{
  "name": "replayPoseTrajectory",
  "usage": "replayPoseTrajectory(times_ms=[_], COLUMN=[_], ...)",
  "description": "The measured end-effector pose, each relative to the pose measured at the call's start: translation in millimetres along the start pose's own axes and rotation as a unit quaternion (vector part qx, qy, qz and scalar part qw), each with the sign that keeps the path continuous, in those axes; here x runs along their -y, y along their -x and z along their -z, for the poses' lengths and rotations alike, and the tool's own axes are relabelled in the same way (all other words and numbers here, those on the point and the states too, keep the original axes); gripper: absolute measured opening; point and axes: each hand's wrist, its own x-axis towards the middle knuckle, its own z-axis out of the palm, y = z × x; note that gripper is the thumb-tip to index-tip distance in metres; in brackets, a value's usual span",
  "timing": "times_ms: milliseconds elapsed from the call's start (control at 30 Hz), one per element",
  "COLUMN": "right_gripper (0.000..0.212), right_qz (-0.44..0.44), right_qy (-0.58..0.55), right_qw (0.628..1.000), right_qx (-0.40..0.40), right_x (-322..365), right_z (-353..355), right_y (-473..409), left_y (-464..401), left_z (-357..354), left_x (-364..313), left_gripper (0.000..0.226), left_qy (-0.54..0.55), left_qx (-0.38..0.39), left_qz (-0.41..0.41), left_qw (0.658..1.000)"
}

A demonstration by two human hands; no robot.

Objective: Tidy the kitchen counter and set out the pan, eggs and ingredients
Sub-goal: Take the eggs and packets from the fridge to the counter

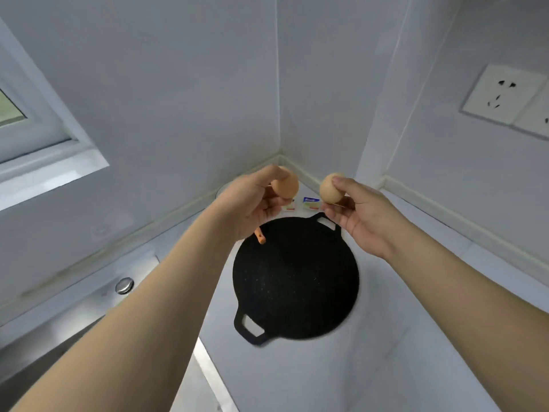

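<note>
**An egg in each hand above the black pan**

Both arms reach forward over the white counter (371, 367) toward the corner where two walls meet. The left hand (252, 200) holds a brown egg (286, 185) up in the air, with the thumb curled over its top and the fingers (269, 203) curled beneath it. The right hand (359, 212) pinches a second brown egg (329, 188) between thumb and fingertips, also held off the counter. The two eggs are near each other but apart.

Below the hands a round black pan (297, 281) with two loop handles lies flat on the counter. A small orange piece (260, 237) shows at the pan's far left edge, partly hidden by the left hand. Two small packets (310, 202) lie on the counter just beyond the pan, near the corner. A steel sink (89, 307) with a round metal fitting (124, 285) sits to the left. A wall socket (502, 98) is on the right wall, and a window (17, 108) on the left.
</note>
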Motion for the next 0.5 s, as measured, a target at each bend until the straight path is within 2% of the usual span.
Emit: replayPoseTrajectory(times_ms=[167, 333, 400, 500], right_gripper=[0.016, 0.02, 0.022, 0.024], right_qz=[-0.005, 0.018, 0.042, 0.065], right_qy=[0.057, 0.225, 0.293, 0.371], right_qw=[0.998, 0.974, 0.954, 0.925], right_qx=[-0.016, -0.023, -0.037, -0.059], right_x=[0.7, -0.6, -5.1, -16.4], right_z=[-6.3, 0.2, 5.3, 11.6], right_y=[-89.8, -159.7, -183.5, -204.9], left_y=[-91.0, -168.4, -199.9, -237.0], left_z=[19.2, 29.1, 29.0, 26.9], left_x=[-15.7, -25.1, -22.6, -12.2], left_gripper=[0.015, 0.009, 0.008, 0.015], left_qy=[-0.089, -0.189, -0.292, -0.455], left_qx=[0.014, 0.042, 0.056, 0.082], left_qz=[0.01, -0.012, -0.035, -0.069], left_qw=[0.996, 0.981, 0.954, 0.884])
